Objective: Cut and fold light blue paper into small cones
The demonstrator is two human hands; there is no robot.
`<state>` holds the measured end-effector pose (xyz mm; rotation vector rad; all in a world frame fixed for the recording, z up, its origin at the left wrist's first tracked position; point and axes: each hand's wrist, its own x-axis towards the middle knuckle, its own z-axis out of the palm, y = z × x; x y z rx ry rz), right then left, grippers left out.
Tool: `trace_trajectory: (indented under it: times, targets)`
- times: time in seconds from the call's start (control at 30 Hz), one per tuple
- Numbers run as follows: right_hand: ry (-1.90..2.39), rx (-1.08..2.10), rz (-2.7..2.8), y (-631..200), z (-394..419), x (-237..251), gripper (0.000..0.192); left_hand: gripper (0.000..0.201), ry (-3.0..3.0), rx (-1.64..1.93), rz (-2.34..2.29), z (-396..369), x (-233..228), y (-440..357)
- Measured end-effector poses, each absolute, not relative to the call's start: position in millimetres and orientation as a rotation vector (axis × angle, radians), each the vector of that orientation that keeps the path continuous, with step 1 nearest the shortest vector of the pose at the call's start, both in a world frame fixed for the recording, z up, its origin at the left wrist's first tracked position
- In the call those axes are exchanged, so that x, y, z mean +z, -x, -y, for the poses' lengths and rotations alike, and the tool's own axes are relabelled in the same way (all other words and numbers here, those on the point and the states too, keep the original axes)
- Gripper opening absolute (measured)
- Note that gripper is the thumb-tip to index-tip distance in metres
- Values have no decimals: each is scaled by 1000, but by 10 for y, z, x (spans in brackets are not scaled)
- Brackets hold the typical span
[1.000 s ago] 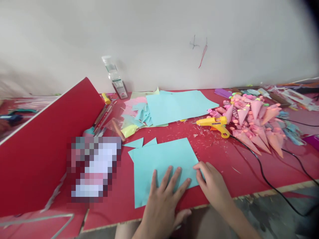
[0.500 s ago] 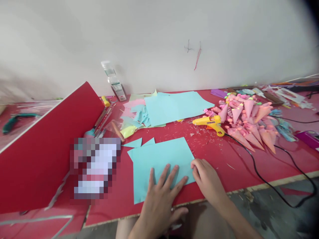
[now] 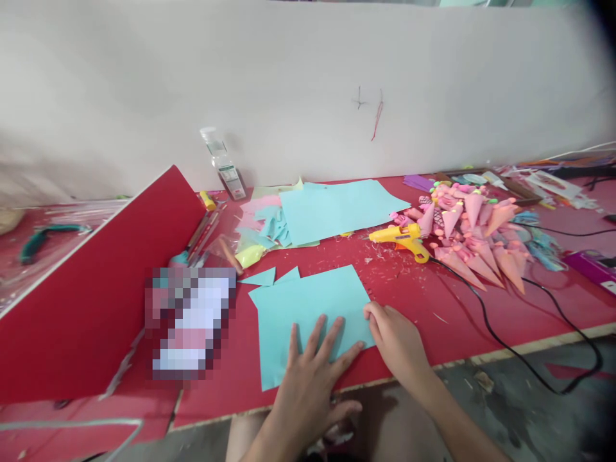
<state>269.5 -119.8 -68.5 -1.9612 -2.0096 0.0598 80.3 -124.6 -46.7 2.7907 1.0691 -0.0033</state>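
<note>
Your left hand [image 3: 308,375] lies flat, fingers spread apart, pressing on the near part of the light blue paper sheet [image 3: 308,308], which rests on the red desk [image 3: 433,314] close to its near edge. Your right hand [image 3: 397,340] sits just to the right of it, its grip closed on the sheet's right edge, fingertips pinching the paper near the lower right corner. The two hands are close together, with the sheet under both.

Just beyond the sheet's far left corner lie two small blue paper triangles [image 3: 269,277]. Farther back, a larger stack of blue paper [image 3: 337,208] lies beside a heap of blue and pink scraps [image 3: 267,224]. To the right of the stack, a yellow glue gun [image 3: 402,237] lies on its side, its black cord [image 3: 500,333] trailing over the near edge of the desk. Beyond the gun is a pile of pink paper cones [image 3: 476,231]. A clear plastic bottle [image 3: 224,163] leans against the white wall at the back. On the left, a red board [image 3: 91,295] stands tilted, with pens [image 3: 202,234] lying beside it.
</note>
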Motion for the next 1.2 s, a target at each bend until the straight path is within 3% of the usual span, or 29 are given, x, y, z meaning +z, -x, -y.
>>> trace_trajectory:
  times: [0.53, 1.03, 1.2]
  targets:
    - [1930, -68, 2038, -2666, 1194, -670, 20, 78, -2785, -56, -988, 1247, -434, -711]
    - [1937, -97, 2055, -2672, 1225, -651, 16, 72, -2998, 62, -1126, 1557, -483, 290]
    - [1931, -291, 2079, -2619, 1260, -555, 18, 67, -2965, 86, -1194, 1631, -482, 466]
